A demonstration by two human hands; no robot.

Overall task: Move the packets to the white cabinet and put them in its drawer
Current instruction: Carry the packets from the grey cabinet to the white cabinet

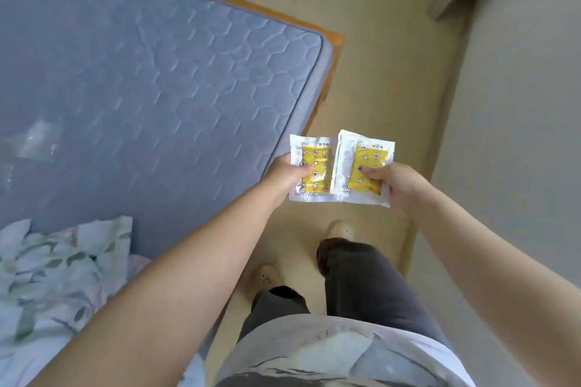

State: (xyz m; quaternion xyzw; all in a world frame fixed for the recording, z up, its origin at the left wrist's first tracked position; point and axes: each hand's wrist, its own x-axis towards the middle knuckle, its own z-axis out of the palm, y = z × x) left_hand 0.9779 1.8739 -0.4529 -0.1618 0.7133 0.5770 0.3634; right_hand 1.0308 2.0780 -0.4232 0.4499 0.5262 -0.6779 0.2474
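Packets (341, 170), white-edged with yellow printed panels, were held side by side in the air above the floor (377, 56), just off the bed's corner. From the left: floral bedding (56, 276) lay on a blue quilted mattress (141, 72) bordered by a wooden frame (337, 41). The left hand (287, 174) pinched the left packet (314, 173), thumb on its face. The right packet (366, 166), its edge touching or overlapping its neighbour, was gripped by the right hand (397, 185), thumb on top. Pale shoes (341, 231) stood below.
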